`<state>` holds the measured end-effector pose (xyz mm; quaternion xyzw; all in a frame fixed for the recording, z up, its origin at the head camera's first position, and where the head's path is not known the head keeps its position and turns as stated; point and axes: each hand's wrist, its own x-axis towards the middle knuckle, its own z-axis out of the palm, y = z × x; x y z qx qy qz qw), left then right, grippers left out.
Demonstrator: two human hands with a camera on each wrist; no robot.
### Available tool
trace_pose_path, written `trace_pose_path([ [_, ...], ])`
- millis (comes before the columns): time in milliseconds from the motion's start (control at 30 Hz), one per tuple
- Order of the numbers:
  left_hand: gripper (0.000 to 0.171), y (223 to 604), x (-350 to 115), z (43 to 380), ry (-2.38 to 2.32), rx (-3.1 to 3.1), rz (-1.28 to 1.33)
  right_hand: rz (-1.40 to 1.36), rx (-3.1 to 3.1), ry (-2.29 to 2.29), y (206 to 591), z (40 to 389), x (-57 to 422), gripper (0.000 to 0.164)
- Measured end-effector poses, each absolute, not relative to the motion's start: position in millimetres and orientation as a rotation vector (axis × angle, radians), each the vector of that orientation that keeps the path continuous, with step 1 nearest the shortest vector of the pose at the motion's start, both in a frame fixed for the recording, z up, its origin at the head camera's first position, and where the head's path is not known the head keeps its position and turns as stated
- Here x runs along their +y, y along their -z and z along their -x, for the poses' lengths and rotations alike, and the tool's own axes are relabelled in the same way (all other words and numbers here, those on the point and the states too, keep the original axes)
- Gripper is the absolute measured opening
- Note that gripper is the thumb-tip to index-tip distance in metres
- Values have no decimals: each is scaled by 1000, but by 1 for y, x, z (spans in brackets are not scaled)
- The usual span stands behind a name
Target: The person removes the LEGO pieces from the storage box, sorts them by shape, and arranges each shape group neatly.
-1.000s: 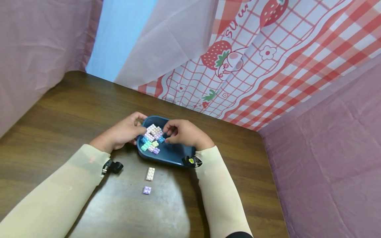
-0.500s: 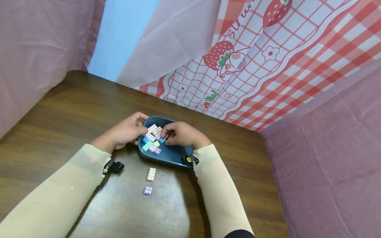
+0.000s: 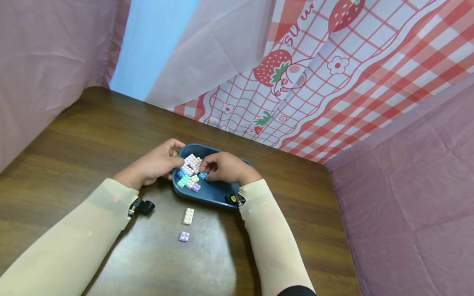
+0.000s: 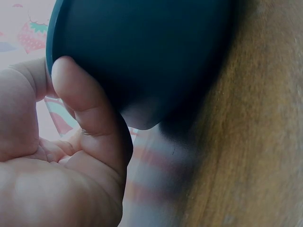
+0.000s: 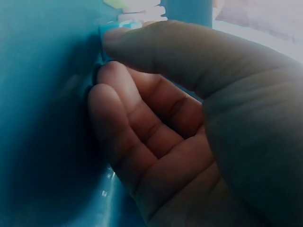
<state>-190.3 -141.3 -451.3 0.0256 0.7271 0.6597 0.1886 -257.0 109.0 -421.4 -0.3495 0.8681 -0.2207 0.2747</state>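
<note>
A dark blue tray [image 3: 222, 192] holds several pastel toy bricks heaped at its left end. My left hand [image 3: 155, 162] grips that end, and in the left wrist view its thumb [image 4: 78, 85] lies on the tray wall [image 4: 142, 47]. Inside the tray, my right hand [image 3: 228, 167] pinches a small blue brick [image 3: 203, 175] beside the heap. Thumb contact with the blue brick [image 5: 107, 29] shows in the right wrist view; the index fingertip is hidden behind the thumb. White and pink bricks [image 3: 191, 162], a mint brick [image 3: 183, 181] and a purple brick [image 3: 196, 187] lie close by.
In front of the tray, a cream brick [image 3: 188, 216] and a small lilac brick [image 3: 184, 236] lie on the wooden table [image 3: 148, 255]. Behind the table hangs a strawberry-print cloth [image 3: 281, 94]. Pink cloth [image 3: 403, 185] closes off the right side.
My right hand has come down and left to the blue brick, its fingers closing in. The blue brick has shifted slightly right. My left hand keeps its hold on the tray.
</note>
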Motion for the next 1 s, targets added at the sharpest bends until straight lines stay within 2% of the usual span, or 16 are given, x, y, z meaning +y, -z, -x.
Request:
trace_pose_path([
  [1000, 58, 456, -142, 193, -1858, 2042, -60, 925, 2269, 496, 417, 256, 112, 19],
])
